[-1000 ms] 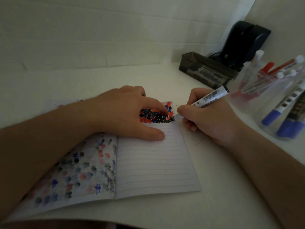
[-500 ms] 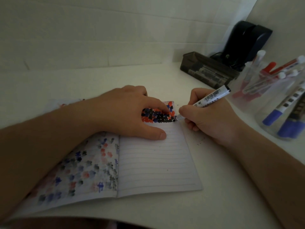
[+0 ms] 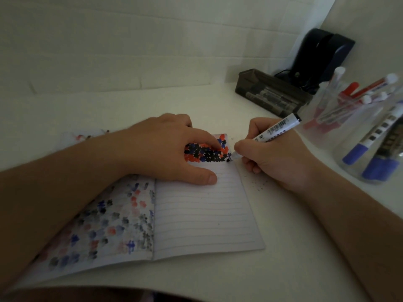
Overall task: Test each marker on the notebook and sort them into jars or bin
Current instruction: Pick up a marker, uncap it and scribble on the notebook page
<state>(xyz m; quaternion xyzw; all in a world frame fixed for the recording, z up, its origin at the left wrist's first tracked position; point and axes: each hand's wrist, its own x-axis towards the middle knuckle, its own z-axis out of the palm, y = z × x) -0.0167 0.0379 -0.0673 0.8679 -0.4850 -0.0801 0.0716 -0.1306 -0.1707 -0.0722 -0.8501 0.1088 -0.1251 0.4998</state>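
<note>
Background elements. A white desk (image 3: 283, 247) carries the scene; small dark specks (image 3: 259, 186) lie scattered on its surface toward the right of centre. A white wall (image 3: 130, 40), showing faint horizontal and vertical seams, rises behind the desk and meets a second white wall (image 3: 370, 22) at the right, forming a corner. In that corner stands a dark, rounded, upright device (image 3: 322, 53); a thin dark cable (image 3: 285, 73) loops at its base. What kind of device it is cannot be told in the dim light. The whole view is dimly lit, with the corners falling into shadow.
</note>
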